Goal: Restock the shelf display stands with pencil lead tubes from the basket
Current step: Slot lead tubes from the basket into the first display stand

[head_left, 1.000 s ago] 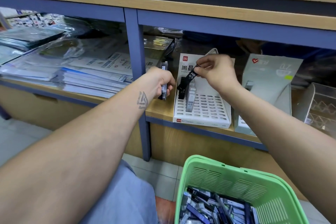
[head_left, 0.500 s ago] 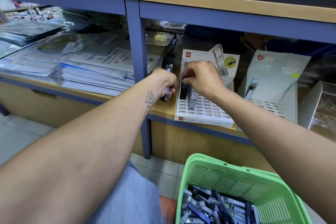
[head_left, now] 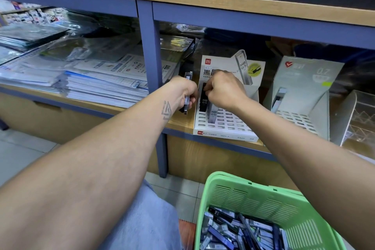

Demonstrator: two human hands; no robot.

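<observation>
A white slotted display stand [head_left: 227, 126] marked HB 0.5 sits on the wooden shelf. A black lead tube [head_left: 203, 101] stands in its top-left slot, with a clear tube [head_left: 213, 115] beside it. My right hand [head_left: 224, 90] has curled fingers at the top of the black tube. My left hand [head_left: 185, 92], just left of the stand, grips a small bunch of lead tubes [head_left: 187, 87]. A green basket [head_left: 263, 195] at the bottom right holds several loose tubes.
A second grey display stand [head_left: 304, 91] marked 0.7 sits to the right, then a clear acrylic holder [head_left: 357, 119]. A blue shelf post [head_left: 151, 57] divides the bays. Stacks of plastic-wrapped paper [head_left: 97, 83] fill the left bay.
My right hand brought the black tube down from a tilt and stood it in the stand's top-left slot. My left hand stayed beside the stand with its tubes.
</observation>
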